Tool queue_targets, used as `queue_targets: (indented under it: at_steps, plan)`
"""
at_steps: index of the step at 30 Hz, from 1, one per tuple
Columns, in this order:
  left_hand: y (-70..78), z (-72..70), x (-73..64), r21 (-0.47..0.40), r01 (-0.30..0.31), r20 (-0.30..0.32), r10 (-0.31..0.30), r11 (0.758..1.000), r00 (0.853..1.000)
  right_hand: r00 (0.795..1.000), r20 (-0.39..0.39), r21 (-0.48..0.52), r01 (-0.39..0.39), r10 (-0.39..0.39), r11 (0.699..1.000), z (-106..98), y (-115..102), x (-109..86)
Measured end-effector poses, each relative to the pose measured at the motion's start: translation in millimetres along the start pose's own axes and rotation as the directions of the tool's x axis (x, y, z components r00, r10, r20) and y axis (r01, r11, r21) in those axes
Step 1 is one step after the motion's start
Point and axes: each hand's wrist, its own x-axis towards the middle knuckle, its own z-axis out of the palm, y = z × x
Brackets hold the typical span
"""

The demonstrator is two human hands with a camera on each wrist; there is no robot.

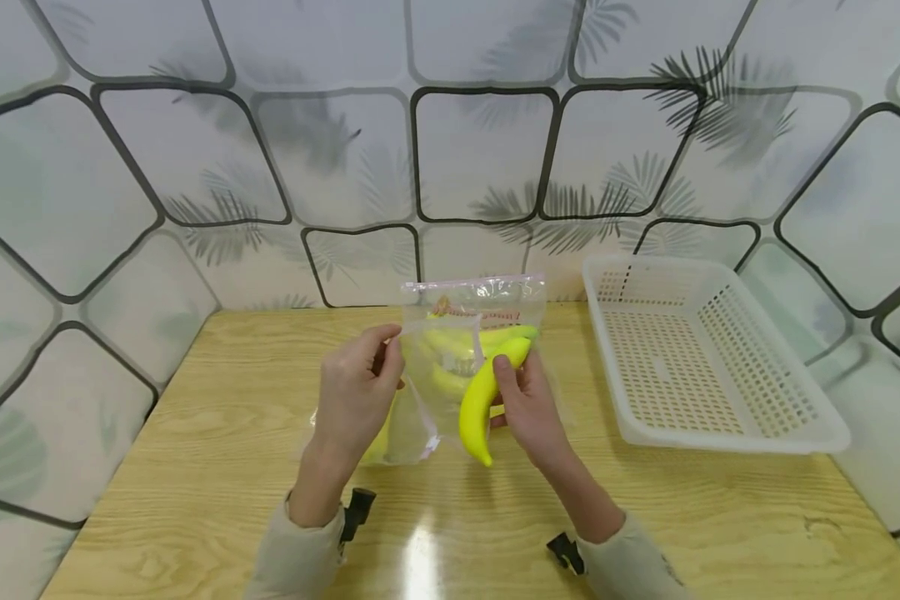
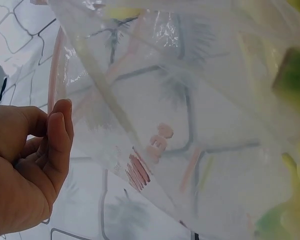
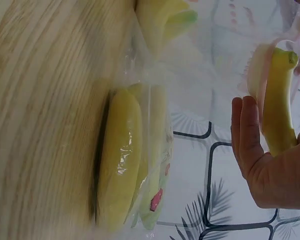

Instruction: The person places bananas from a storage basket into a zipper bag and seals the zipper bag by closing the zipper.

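My left hand (image 1: 356,392) pinches the edge of a clear zip bag (image 2: 90,115) between thumb and fingers; red print shows on the film in the left wrist view. In my right hand (image 1: 528,408) is a yellow banana (image 1: 480,404), smooth and toy-like, held aslant with its stem end up. The banana overlaps the bag in the head view, and in the right wrist view its stem end is at the bag's pinkish mouth. Fingers of the right hand (image 3: 265,160) lie along the banana. Behind, another clear bag (image 1: 487,287) with red print contains yellow bananas.
A filled bag of bananas (image 3: 122,155) lies on the wooden table (image 1: 195,467). Partly behind the left hand, something yellow in clear film (image 1: 378,446) shows. To the right stands a white perforated plastic basket (image 1: 720,437). A patterned wall covering (image 1: 487,154) encloses the table.
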Motion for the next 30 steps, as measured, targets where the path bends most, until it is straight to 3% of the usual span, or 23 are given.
queue_targets:
  at_steps: [9,20,30]
  plan:
    - [4.9,3.5,-2.2,0.022,0.016,0.037,-0.017,1.000,0.999,0.999,-0.005,-0.064,-0.042,0.042,0.997,1.6,2.9,0.6]
    - [6.0,4.2,-1.5,0.018,0.025,0.047,-0.026,1.000,0.999,0.997,0.047,-0.077,-0.052,0.056,0.996,-3.1,-1.7,-0.5]
    - [7.5,5.3,-2.4,0.017,0.038,0.066,-0.039,0.999,0.997,0.999,-0.039,-0.199,0.003,-0.011,0.980,0.8,7.2,0.1]
